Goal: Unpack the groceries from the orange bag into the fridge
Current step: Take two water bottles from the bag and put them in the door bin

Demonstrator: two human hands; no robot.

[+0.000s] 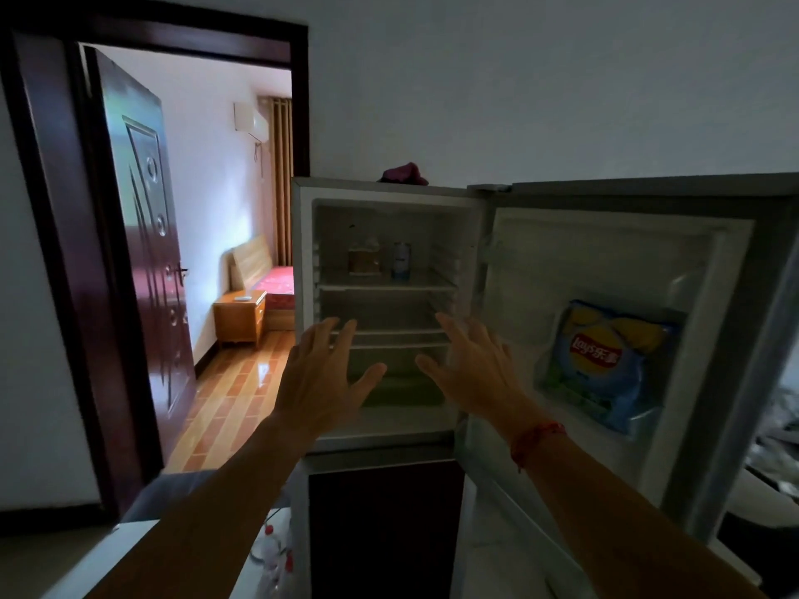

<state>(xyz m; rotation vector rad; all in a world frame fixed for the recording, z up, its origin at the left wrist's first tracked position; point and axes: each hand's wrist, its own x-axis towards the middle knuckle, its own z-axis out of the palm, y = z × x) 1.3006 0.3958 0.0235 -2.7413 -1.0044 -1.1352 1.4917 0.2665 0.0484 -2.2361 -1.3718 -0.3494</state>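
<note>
- The fridge [302,274] stands straight ahead with its upper door [605,252] swung wide to the right. The white compartment inside is dim and mostly bare.
- Its shelves [385,288] run left to right. A brownish bottle [363,255] and a pale can [402,259] stand upright side by side at the back of the top one, and a green drawer [402,389] sits at the bottom.
- A blue-and-yellow chip bag [605,361] leans upright in the door pocket, well to the right of both hands.
- The left hand [322,378] and right hand [471,369] are raised in front of the lower shelves, palms forward. All the fingers are spread straight and hold nothing.
- The right hand (a red cord [536,438] is tied at its wrist) is nearer the door, and the left is nearer the fridge's left wall.
- The orange bag is out of view, so its direction from the fingers cannot be told. Fetching the next item likely means turning away from the shelves.
- A dark red cloth [404,172] lies on top of the fridge.
</note>
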